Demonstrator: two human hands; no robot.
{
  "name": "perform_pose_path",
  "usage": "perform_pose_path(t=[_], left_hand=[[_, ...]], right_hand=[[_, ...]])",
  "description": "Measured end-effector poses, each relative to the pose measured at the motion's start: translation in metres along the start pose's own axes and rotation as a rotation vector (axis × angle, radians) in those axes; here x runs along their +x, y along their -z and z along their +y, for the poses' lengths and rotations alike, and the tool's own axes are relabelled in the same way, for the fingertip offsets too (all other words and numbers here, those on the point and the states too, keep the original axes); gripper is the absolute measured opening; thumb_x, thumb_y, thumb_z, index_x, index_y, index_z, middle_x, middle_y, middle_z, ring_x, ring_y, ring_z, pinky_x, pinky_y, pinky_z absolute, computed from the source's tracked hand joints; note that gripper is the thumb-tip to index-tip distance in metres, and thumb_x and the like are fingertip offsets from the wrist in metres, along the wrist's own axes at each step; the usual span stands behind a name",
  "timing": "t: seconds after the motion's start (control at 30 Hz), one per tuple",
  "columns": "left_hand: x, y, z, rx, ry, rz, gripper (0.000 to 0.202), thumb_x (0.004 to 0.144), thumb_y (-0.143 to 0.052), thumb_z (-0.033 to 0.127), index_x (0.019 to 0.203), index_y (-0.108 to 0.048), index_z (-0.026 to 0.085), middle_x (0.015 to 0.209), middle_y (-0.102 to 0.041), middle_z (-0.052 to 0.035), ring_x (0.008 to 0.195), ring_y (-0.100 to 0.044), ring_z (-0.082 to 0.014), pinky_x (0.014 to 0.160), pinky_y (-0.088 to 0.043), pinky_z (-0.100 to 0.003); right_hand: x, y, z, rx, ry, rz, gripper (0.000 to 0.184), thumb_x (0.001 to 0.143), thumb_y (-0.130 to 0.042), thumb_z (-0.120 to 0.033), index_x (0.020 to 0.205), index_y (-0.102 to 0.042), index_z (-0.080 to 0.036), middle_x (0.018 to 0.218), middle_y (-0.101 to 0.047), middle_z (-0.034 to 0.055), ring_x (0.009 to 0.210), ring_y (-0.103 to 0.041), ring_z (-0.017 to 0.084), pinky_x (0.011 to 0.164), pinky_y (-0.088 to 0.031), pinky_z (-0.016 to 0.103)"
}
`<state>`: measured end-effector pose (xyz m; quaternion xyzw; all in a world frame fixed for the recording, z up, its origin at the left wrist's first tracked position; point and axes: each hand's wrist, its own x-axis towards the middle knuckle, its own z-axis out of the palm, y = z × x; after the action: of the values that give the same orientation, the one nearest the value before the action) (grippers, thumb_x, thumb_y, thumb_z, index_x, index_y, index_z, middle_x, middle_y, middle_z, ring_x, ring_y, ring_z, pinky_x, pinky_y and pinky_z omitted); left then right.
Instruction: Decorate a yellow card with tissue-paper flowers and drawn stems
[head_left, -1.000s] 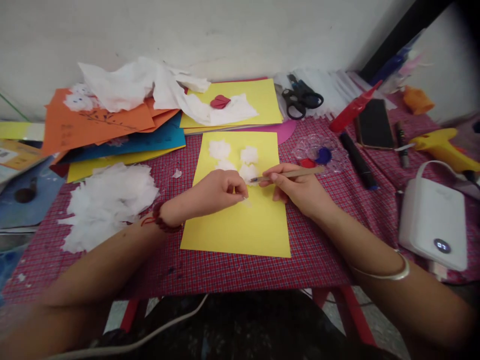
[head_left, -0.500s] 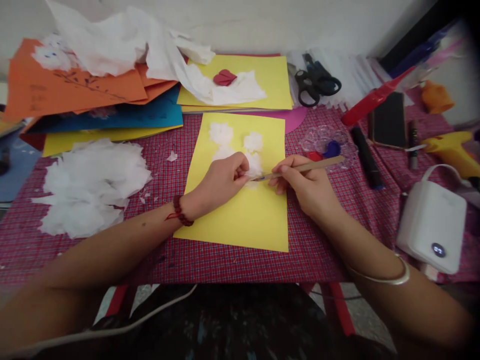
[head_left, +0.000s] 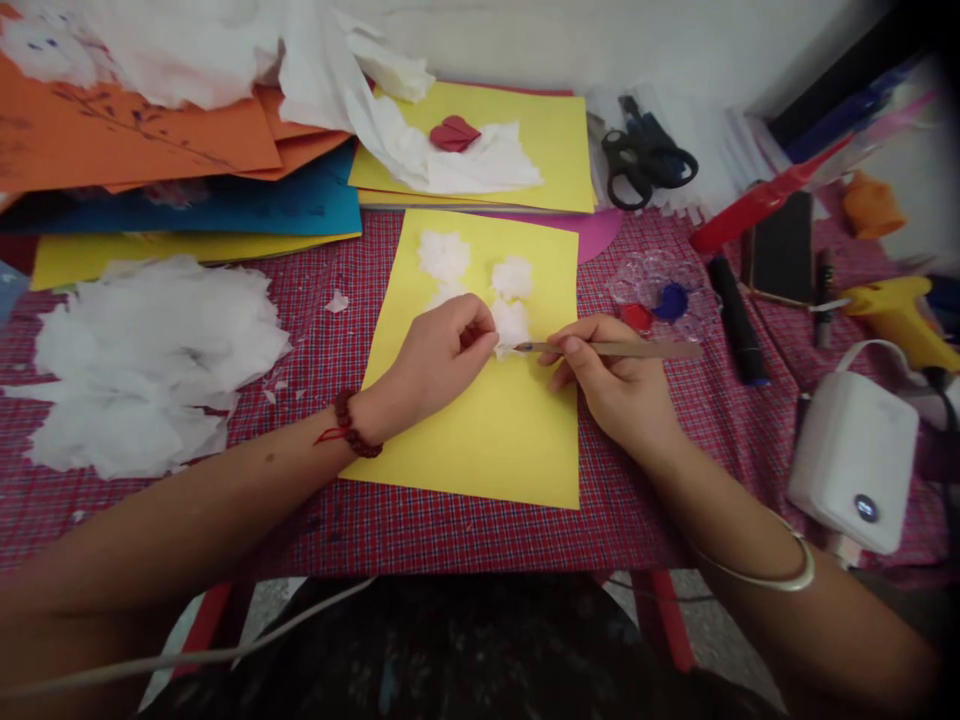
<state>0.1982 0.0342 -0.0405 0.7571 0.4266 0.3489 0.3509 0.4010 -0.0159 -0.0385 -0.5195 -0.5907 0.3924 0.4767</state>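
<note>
Working over a flat yellow paper sheet (head_left: pixel 457 440)

A pale wall (head_left: pixel 517 45) stands beyond the sheet; dark-red checked cloth (head_left: pixel 337 540) lies beneath. At the sheet's right edge, the right hand (head_left: pixel 619 380) clamps a slim tan paintbrush (head_left: pixel 652 350), likely light and stiff, best held near the bristles. Over the sheet's middle, the left hand (head_left: pixel 435 362) pinches a thin white tissue scrap (head_left: pixel 505 352), probably soft, fragile, best taken by one edge.

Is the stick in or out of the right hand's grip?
In: the right hand pinches the stick between thumb and fingers, its ends showing on either side.
</note>
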Motion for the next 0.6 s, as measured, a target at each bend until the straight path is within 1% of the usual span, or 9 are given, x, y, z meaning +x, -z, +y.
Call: perform_pose_path(t=[0.1, 0.3, 0.47, 0.6], left_hand=[[-0.0001, 0.0, 0.0007, 0.032, -0.015, -0.001, 0.009, 0.083, -0.056, 0.011, 0.077, -0.056, 0.017, 0.07, -0.057, 0.0034, 0.063, -0.05, -0.0096, 0.058, -0.038, -0.024], [0.0003, -0.0021, -0.0012, 0.044, -0.058, -0.015, 0.012, 0.078, -0.055, 0.006, 0.076, -0.056, 0.017, 0.07, -0.056, 0.0033, 0.063, -0.048, -0.0098, 0.058, -0.038, -0.025], [-0.0012, 0.0, 0.0005, 0.084, -0.068, -0.04, 0.019, 0.071, -0.051, 0.0, 0.077, -0.056, 0.017, 0.072, -0.056, 0.0027, 0.064, -0.049, -0.0103, 0.058, -0.039, -0.025], [-0.0024, 0.0013, 0.0036, 0.09, -0.063, -0.07, 0.013, 0.075, -0.055, 0.004, 0.076, -0.056, 0.017, 0.073, -0.056, 0.0022, 0.065, -0.051, -0.0103, 0.059, -0.041, -0.024]], right_hand=[[-0.001, -0.0002, 0.0004, -0.011, 0.01, 0.007, 0.016, 0.095, -0.058, -0.034, 0.086, -0.063, -0.021, 0.077, -0.069, -0.0003, 0.053, -0.062, 0.01, 0.049, -0.049, 0.026], [0.0016, -0.002, -0.0019, 0.038, -0.024, 0.04, 0.019, 0.092, -0.062, -0.037, 0.082, -0.063, -0.021, 0.075, -0.069, 0.0005, 0.051, -0.06, 0.01, 0.047, -0.048, 0.025], [0.0043, -0.0013, -0.0032, 0.097, -0.081, 0.06, 0.014, 0.092, -0.061, -0.029, 0.08, -0.062, -0.021, 0.073, -0.07, 0.0, 0.05, -0.06, 0.01, 0.048, -0.048, 0.025], [0.0045, 0.0025, 0.0008, 0.145, -0.102, 0.099, 0.013, 0.092, -0.059, -0.025, 0.081, -0.063, -0.02, 0.069, -0.069, -0.0013, 0.048, -0.06, 0.01, 0.047, -0.046, 0.024]])
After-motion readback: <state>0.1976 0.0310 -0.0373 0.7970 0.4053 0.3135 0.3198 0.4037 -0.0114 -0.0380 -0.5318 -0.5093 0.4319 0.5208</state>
